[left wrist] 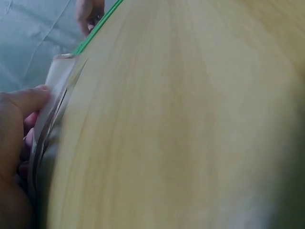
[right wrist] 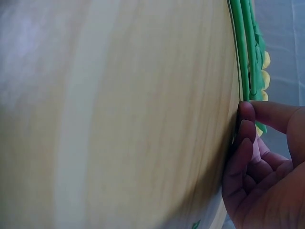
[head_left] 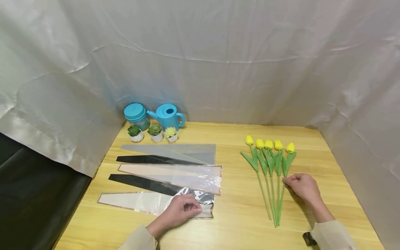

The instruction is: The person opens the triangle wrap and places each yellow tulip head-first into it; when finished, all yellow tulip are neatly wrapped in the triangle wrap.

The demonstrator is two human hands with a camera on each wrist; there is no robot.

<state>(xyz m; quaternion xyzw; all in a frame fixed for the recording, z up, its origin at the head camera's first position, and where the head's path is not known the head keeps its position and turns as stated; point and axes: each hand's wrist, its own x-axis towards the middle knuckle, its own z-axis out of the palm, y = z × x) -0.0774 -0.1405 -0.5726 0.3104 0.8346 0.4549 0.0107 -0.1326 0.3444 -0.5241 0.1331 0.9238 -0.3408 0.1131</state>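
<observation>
In the head view my left hand is at the right end of the nearest tapered bouquet sleeve, white with a brown border. The left wrist view shows the thumb on top of this sleeve and fingers under it, pinching its edge. My right hand pinches the green stem of the rightmost yellow tulip between thumb and index finger. Its other fingers are curled in the right wrist view, beside the stems. More yellow tulips lie just left of it, their stems converging toward me.
Behind the near sleeve lie a black sleeve, a pink-toned sleeve, another black one and a grey one. Farther back stand a blue watering can, a lidded blue tin and small potted succulents. Grey curtains enclose the table.
</observation>
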